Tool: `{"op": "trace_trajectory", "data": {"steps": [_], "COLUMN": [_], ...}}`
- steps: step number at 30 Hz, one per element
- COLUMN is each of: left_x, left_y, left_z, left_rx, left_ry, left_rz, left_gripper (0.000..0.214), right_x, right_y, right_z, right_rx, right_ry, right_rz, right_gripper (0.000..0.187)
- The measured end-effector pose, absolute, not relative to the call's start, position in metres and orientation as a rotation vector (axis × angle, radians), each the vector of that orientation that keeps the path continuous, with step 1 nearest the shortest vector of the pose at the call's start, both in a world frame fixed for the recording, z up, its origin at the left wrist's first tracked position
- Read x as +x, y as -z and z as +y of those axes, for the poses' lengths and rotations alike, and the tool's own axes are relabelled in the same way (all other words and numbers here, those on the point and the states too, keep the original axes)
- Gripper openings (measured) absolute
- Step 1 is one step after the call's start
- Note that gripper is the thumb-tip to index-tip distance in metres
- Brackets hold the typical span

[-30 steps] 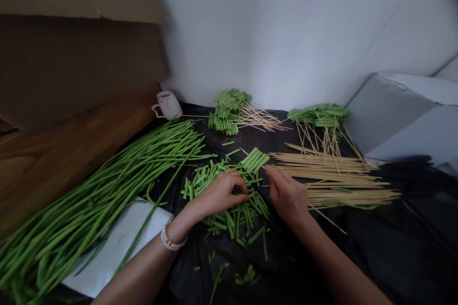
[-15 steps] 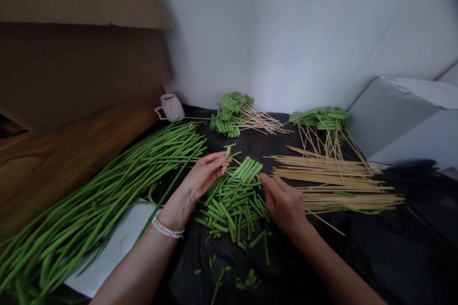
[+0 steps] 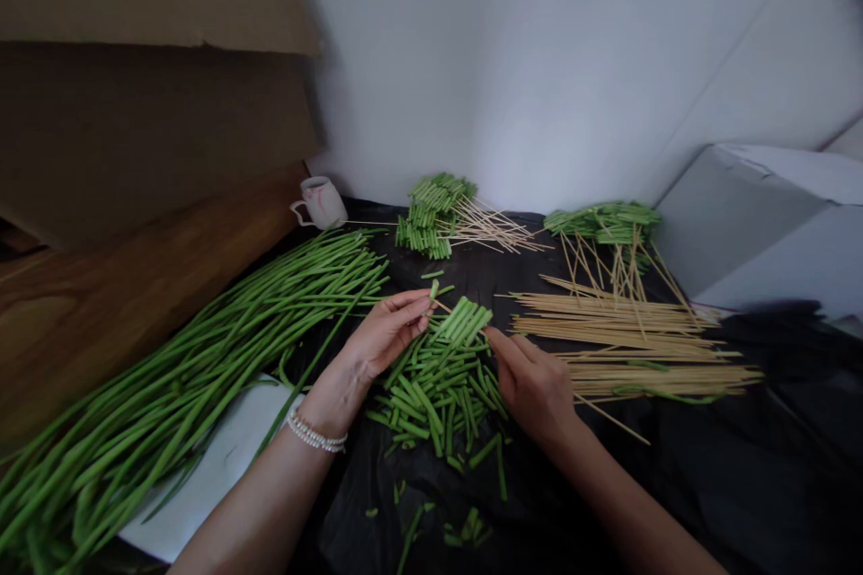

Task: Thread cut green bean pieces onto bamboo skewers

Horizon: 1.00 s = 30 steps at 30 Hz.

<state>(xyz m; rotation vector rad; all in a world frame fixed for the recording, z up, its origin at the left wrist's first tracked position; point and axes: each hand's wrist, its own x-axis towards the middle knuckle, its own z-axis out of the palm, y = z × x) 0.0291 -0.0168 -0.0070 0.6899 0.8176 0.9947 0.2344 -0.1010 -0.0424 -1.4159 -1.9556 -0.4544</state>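
My left hand [image 3: 387,334] pinches one short cut green stem piece [image 3: 433,291] between thumb and fingers, just left of a skewer tip. My right hand [image 3: 532,382] grips a bamboo skewer loaded with a row of green stem pieces [image 3: 464,320], held above the heap of cut stem pieces [image 3: 435,395] on the black sheet [image 3: 674,467]. A beaded bracelet [image 3: 314,436] circles my left wrist.
Long uncut green stems [image 3: 189,377] lie at the left over a white board [image 3: 216,467]. Loose bamboo skewers [image 3: 627,337] lie at the right. Two piles of filled skewers [image 3: 431,214] [image 3: 603,220] sit by the wall, with a white cup [image 3: 322,200] and a grey box [image 3: 761,225].
My left hand lifted from the heap with one stem piece and brought it up to the skewer tip. My right hand with the loaded skewer shifted slightly left.
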Motion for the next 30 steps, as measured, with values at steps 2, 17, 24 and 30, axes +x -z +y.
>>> {"op": "trace_trajectory", "data": {"steps": [2,17,24,30], "left_x": [0.0296,0.0289,0.0314,0.0286], "left_y": [0.0066,0.0100,0.0101,0.0116], "left_z": [-0.0170,-0.0179,-0.0185,-0.0164], "left_rx": [0.688,0.874,0.859,0.857], "left_ry": [-0.998,-1.037,-1.060,-1.016], "left_rz": [0.821,0.922,0.909,0.904], "left_gripper": [0.023,0.025,0.029,0.024], "right_x": [0.2343,0.2339,0.2334,0.2334], "right_y": [0.0427,0.0431,0.0429,0.0438], "right_z": [-0.1007,-0.1009,-0.1007,-0.1004], "right_rx": [-1.415,-1.427,-1.417,-1.385], "right_ry": [0.460,0.511,0.496,0.493], "right_rz": [-1.958,-1.983,-1.981,-1.976], "right_gripper": [0.032,0.033,0.032,0.033]}}
